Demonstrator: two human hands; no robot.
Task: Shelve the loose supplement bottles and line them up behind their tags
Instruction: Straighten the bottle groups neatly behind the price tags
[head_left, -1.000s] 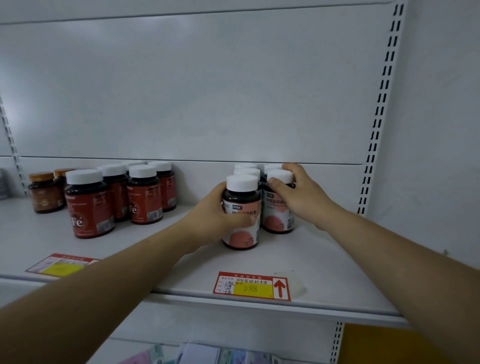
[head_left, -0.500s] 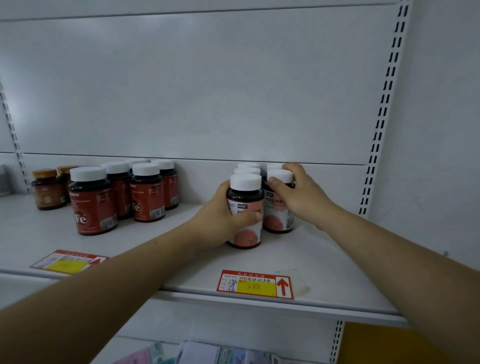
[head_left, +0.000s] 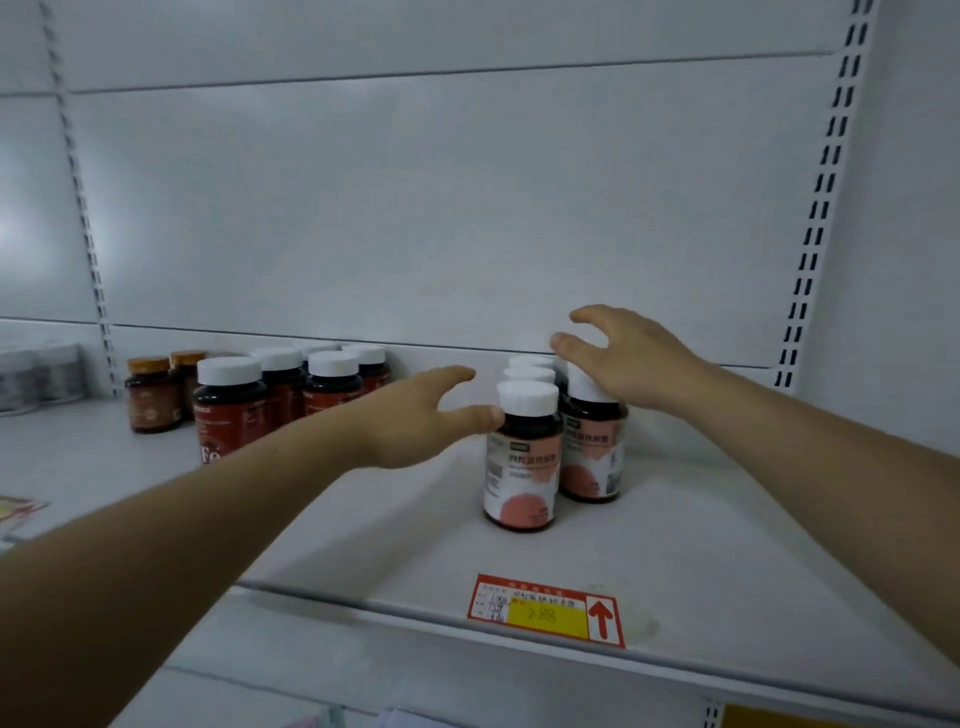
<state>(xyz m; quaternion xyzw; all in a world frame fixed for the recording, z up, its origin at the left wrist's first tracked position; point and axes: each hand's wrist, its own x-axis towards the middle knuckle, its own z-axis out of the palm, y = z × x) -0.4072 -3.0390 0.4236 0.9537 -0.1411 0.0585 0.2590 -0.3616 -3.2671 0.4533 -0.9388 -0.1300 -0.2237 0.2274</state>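
- The pink-labelled bottles (head_left: 530, 374) stand upright with white caps in two tight rows, right of the middle of the shelf (head_left: 363, 545). The rows run from mid-depth toward the shelf's back edge.
- The front-left bottle (head_left: 522, 467) stands nearest the front edge. The front-right bottle (head_left: 592, 452) stands just beside it and a little further back, so close that the two look to be touching.
- The left hand (head_left: 415, 421) is released, with fingers stretched toward the back panel (head_left: 415, 208). Its thumb tip lies at the neck of the front-left bottle, but whether it touches cannot be told.
- The right hand (head_left: 623, 358) is also released and grasps nothing, its fingers spread and gently curved above the right-hand row. Its palm hides part of the front-right bottle's cap, and contact cannot be told.
- A red and yellow price tag (head_left: 545, 610) with an arrow lies flat at the shelf's front edge, directly ahead of the pink rows.
- The red-labelled bottles (head_left: 332, 384) stand grouped toward the left, partly behind the left forearm.
- Two amber bottles (head_left: 150, 395) with orange caps stand further left.
- A second tag (head_left: 15, 512) shows at the front-left edge.
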